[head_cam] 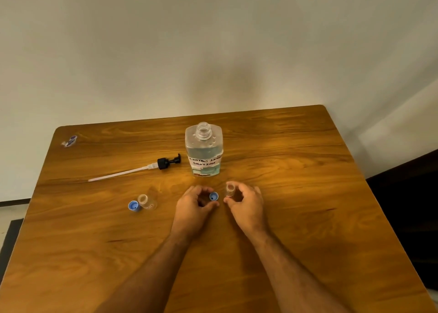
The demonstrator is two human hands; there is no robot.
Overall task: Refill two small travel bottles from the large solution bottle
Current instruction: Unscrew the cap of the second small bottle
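Head view: the large solution bottle [203, 149] stands upright and uncapped toward the worktop's [296, 218] far edge, its pump [151, 165] lying to its left. The right hand [246, 206] grips one open travel bottle [230, 189] upright at mid-worktop. The left hand [194, 206] curls its fingers round a blue cap [213, 196]. Toward the left edge a second travel bottle [145, 201] lies beside another blue cap [133, 205].

— How many bottles are out?
— Three: one large solution bottle [203, 149] at the far middle, and two small travel bottles, one on the left [146, 201] and one right of centre [230, 189].
— Caps?
— Two blue ones, left [133, 205] and centre [213, 196].
— Anything else?
— One pump head [163, 163], one wrapper scrap [69, 141], two hands.
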